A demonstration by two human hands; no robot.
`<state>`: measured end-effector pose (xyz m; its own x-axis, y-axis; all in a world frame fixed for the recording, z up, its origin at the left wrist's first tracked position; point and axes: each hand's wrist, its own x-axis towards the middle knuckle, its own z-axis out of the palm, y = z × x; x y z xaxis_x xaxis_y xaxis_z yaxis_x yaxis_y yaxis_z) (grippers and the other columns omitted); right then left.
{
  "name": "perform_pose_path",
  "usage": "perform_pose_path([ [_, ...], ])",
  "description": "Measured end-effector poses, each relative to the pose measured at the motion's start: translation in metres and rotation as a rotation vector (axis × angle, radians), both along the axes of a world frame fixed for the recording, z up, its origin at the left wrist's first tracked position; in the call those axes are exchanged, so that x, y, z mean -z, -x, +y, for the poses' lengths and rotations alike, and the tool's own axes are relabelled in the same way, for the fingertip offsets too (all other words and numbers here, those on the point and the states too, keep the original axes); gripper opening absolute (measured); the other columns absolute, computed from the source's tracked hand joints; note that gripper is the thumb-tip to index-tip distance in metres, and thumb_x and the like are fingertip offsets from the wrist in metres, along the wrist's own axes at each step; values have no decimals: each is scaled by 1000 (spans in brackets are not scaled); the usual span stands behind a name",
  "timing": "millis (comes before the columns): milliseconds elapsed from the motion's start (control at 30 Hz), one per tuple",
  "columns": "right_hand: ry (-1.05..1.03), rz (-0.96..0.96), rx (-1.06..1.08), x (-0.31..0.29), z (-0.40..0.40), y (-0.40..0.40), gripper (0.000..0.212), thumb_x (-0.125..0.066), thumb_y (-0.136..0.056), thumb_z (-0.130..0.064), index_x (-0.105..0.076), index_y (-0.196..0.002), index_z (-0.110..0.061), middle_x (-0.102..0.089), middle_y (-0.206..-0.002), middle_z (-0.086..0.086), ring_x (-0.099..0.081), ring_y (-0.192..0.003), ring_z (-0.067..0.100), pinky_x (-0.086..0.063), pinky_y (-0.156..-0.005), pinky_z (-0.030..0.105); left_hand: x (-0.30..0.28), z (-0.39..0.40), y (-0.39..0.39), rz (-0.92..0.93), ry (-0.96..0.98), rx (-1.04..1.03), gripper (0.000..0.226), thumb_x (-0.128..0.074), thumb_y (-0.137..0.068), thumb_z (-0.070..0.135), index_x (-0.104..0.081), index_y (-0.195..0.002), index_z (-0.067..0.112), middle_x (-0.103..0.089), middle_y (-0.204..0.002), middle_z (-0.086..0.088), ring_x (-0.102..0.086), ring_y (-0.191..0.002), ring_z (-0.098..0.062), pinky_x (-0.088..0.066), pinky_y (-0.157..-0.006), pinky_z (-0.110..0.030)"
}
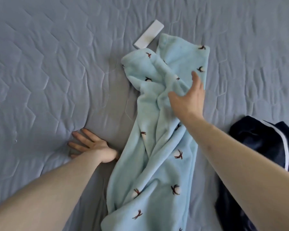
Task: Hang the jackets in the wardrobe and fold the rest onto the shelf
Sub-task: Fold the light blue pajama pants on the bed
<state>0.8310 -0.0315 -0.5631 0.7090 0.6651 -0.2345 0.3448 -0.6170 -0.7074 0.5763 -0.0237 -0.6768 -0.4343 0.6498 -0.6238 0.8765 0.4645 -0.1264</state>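
Grey quilted bed [48,72] carries one pale blue fleece garment [158,147], one dark jacket [265,147] right of it, one white card [148,34] above. Left hand [90,145] presses flat beside it, grip released; right hand [188,95] spreads over it, released.

bare quilt [48,72] left, white box [148,34] beyond fleece [158,147], dark garment [265,144] right

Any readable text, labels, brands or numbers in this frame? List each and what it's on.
None readable.
White flat rectangular object on the bedspread: face is blank, no print visible.
Light blue fleece garment: only a repeated small dark motif, no lettering.
Dark garment with white piping: no label or logo visible.
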Motion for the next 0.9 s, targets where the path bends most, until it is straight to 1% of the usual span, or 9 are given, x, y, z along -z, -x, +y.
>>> perform_pose_path([
  [133,195,52,-120,7,46,-16,99,-72,-89,-54,-16,-165,-22,-41,-159,4,-42,-144,28,-42,-112,41,-10,3,2,37,129,53,119,-63,-94,31,40,-148,8,43,-157,-20,19,-150,-53,-7,-121,-68],
  [200,244,145,-106,7,55,-23,90,-75,-86,-58,-36,-158,-22,-56,-146,3,-56,-131,24,-47,-103,35,-15,3,2,25,154,46,134,-73,-83,37,41,-148,8,47,-155,-21,22,-149,-54,-5,-121,-70],
  [300,-98,174,8,2,60,-35,23,-74,-90,-49,-75,-97,-27,-70,-82,-20,-63,-76,-4,-49,-73,20,-21,4,3,17,178,61,143,-78,-77,41,43,-147,7,49,-153,-22,24,-149,-54,-5,-120,-70],
  [400,-432,11,223,-10,53,-49,31,-66,-96,-40,-59,-69,-26,-52,-54,-22,-45,-55,-9,-40,-58,14,-25,4,2,14,189,85,156,-86,-68,49,42,-147,7,48,-153,-22,23,-149,-54,-3,-121,-70],
  [467,-479,-80,347,-11,47,-56,24,-61,-98,-40,-60,-77,-29,-55,-64,-20,-49,-60,-7,-43,-61,20,-24,4,1,11,182,88,154,-85,-70,49,41,-148,7,47,-154,-22,22,-149,-54,-3,-121,-69],
  [533,-350,-83,351,-1,39,-63,19,-59,-98,-38,-68,-108,-25,-67,-92,-17,-59,-80,-8,-52,-78,25,-22,3,3,6,168,89,145,-80,-75,42,41,-148,7,48,-153,-22,23,-149,-54,-3,-121,-70],
  [667,110,26,202,20,13,-58,78,-57,-94,-58,-30,-161,-29,-44,-159,0,-39,-146,27,-34,-121,45,-14,4,5,-2,172,74,143,-77,-75,36,44,-145,8,53,-149,-22,24,-148,-55,-4,-120,-71],
  [800,90,-93,222,29,-20,-24,77,-51,-98,-62,-25,-161,-28,-32,-164,0,-29,-150,27,-22,-121,46,-7,4,7,-8,125,9,147,-76,-78,38,59,-128,5,61,-132,-21,22,-149,-54,-2,-120,-71],
  [900,51,-145,229,33,-63,14,75,-60,-97,-54,-29,-159,-25,-33,-160,2,-32,-143,26,-24,-117,44,3,5,13,-20,138,4,170,-84,-48,53,69,-106,6,72,-117,-22,26,-147,-54,2,-116,-73],
])
